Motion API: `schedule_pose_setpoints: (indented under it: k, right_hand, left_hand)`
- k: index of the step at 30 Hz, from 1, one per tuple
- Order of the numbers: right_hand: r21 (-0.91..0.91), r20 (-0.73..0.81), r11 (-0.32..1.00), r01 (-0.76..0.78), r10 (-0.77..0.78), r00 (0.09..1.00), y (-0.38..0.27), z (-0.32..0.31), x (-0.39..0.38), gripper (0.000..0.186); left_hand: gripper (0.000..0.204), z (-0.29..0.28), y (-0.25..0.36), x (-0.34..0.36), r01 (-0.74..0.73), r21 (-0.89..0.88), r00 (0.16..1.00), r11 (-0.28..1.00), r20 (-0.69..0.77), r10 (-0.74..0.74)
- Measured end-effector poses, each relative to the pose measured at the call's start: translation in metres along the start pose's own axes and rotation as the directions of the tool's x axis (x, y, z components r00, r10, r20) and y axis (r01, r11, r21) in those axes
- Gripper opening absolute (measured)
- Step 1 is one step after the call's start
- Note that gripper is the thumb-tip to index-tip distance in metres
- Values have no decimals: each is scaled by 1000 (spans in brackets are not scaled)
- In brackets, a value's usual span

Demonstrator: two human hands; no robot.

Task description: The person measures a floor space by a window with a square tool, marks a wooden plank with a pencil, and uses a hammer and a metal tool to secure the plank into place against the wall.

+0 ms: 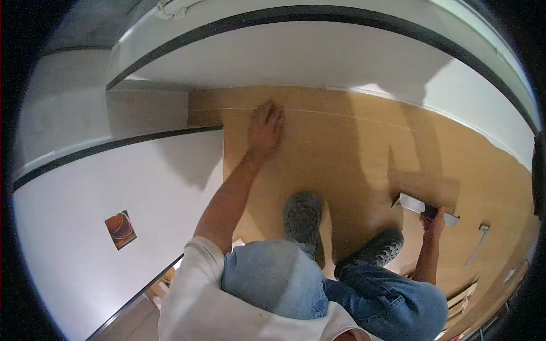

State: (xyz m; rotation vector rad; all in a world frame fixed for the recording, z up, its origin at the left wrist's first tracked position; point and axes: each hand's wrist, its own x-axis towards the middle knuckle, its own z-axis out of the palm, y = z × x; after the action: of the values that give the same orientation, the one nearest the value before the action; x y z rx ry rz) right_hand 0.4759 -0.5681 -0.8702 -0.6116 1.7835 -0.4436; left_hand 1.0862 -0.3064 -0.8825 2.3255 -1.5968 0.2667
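Right hand (433, 221) gripping trowel (412, 204) at dark middle, lower right of frame; long axis sloping down rightward, longer end extending up-left. Left hand (266, 129) lying open on brown surface (321, 142), upper centre.

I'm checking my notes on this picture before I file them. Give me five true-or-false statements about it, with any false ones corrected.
1. The left hand is over the brown surface and holds no tool. True.
2. The wide tool is in the left hand. False: the right hand grips the wide tool.
3. The person's shoes are white. False: the shoes are dark.
4. A small colourful picture shows on the white panel to the left. True.
5. The small thin-handled tool is left of the left hand. False: the thin-handled tool is right of the right hand.
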Motion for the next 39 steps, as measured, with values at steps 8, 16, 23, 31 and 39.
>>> schedule_pose_setpoints:
  k: [8, 16, 23, 31, 39]
  right_hand:
    - [-233, 148, 877, 420, -395, 907, -32, 71, -58, 33]
    - [-766, 538, 137, 628, -400, 742, -88, 186, -99, 63]
    - [-715, 617, 14, 699, -458, 640, -97, 240, -89, 58]
    - [-695, 606, -20, 719, -555, 570, -89, 251, -87, 81]
    - [-709, 655, -65, 702, -431, 621, -109, 244, -87, 87]
  left_hand:
    - [50, -8, -82, 34, 196, -35, 934, 980, 311, -176]
    - [62, -24, -45, 85, 109, 84, 937, 991, 326, -130]
    - [59, -21, -55, 87, 19, -159, 951, 987, 309, 31]
    - [61, -11, -69, 76, 232, -276, 904, 933, 414, -102]
    - [65, -17, -55, 88, 560, -299, 744, 773, 592, -309]
